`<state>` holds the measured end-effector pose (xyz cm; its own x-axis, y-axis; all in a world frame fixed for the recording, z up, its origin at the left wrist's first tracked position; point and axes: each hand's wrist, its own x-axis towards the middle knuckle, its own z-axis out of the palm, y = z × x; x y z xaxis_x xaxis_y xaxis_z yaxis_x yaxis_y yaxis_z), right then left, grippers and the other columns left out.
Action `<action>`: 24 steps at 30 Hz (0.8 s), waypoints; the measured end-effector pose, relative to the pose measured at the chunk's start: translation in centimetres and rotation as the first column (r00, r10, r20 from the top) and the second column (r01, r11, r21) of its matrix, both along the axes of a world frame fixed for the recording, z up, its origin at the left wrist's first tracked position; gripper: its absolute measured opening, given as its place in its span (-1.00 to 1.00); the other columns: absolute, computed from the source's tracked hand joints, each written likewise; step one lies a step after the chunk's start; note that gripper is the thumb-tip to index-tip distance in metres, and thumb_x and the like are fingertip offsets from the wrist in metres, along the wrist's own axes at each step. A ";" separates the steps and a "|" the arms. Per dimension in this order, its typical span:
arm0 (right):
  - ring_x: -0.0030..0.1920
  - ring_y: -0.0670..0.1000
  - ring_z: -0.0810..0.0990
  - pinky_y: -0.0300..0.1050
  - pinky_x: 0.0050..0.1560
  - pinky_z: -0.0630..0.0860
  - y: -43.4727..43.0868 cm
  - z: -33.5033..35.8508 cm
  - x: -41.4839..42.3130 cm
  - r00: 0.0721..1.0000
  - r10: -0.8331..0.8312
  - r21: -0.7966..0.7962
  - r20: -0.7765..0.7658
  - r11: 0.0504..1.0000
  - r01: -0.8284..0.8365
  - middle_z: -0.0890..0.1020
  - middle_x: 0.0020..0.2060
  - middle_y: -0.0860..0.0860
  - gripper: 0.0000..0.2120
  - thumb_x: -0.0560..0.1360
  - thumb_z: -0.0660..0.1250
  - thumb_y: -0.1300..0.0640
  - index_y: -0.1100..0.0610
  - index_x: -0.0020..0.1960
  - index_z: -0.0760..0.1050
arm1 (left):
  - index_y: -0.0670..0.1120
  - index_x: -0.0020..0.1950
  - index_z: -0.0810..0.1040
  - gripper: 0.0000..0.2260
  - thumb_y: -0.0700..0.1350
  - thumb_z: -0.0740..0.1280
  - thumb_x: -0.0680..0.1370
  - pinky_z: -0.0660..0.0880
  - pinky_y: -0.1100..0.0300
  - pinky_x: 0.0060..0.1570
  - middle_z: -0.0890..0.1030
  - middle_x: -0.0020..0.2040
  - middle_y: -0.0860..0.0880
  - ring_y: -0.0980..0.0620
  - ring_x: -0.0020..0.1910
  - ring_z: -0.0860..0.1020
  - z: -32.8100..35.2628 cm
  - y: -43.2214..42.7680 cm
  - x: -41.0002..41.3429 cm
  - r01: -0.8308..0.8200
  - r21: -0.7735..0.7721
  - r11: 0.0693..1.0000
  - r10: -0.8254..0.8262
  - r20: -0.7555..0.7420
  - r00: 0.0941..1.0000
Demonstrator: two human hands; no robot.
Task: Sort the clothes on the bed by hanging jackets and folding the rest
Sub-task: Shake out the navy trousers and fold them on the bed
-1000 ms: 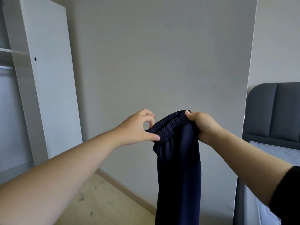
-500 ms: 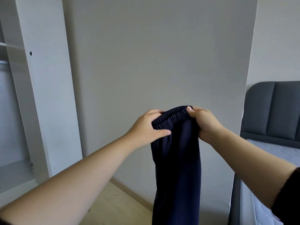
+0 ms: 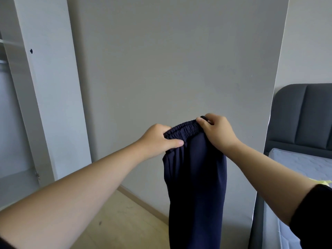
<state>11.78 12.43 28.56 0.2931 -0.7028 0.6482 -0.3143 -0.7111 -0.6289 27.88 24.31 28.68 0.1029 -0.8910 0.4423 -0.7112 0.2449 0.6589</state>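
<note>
Grey wall [image 3: 179,60] stood left of the bed [image 3: 305,164]. The left grip [image 3: 158,141] and right grip [image 3: 218,133] each clutched the waistband [image 3: 185,129] of the trousers [image 3: 195,186]. Folding judged begun; next, lay them flat on the bed.

The dark blue pants [image 3: 195,177] hang straight down, legs together. Their crinkly stretchy waistband [image 3: 183,131] is at the top, between the two grips. The left grip [image 3: 158,141] pinches its left end. The right grip [image 3: 218,131] pinches its right end, a bit higher.
</note>
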 end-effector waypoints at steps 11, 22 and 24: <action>0.00 0.10 0.66 -0.14 -0.06 0.59 -0.3 -0.2 -0.9 0.850 0.355 0.537 0.390 0.662 -0.523 0.66 0.04 0.18 -0.77 0.45 0.38 0.34 0.31 0.10 0.56 | 0.11 0.46 0.25 -0.18 -0.16 0.57 0.31 0.50 0.05 0.17 0.57 0.10 0.07 0.08 0.09 0.59 -0.3 -3.5 0.9 -0.166 -0.138 0.976 0.025 -0.693 0.720; -0.13 0.05 0.63 -0.11 -0.07 0.57 -1.7 11.8 -2.3 0.920 0.124 0.304 0.372 0.920 -0.246 0.64 -0.16 0.07 -0.91 0.49 0.35 0.34 0.22 -0.03 0.55 | -0.13 -0.01 0.61 -0.76 -0.01 0.49 0.43 0.58 0.10 0.03 0.68 -0.04 -0.04 -0.03 -0.06 0.64 10.9 -6.4 -2.1 -0.175 -0.164 0.971 0.042 -0.601 0.798; -0.09 0.08 0.62 -0.05 0.01 0.57 -1.7 17.7 -4.2 0.908 0.068 0.178 0.414 0.972 -0.154 0.63 -0.14 0.09 -0.94 0.49 0.35 0.31 0.18 -0.07 0.54 | -0.10 -0.08 0.58 -0.78 0.02 0.48 0.44 0.57 0.12 -0.04 0.66 -0.09 -0.04 -0.03 -0.11 0.63 16.9 -7.2 -4.5 -0.199 -0.281 0.939 0.006 -0.564 0.826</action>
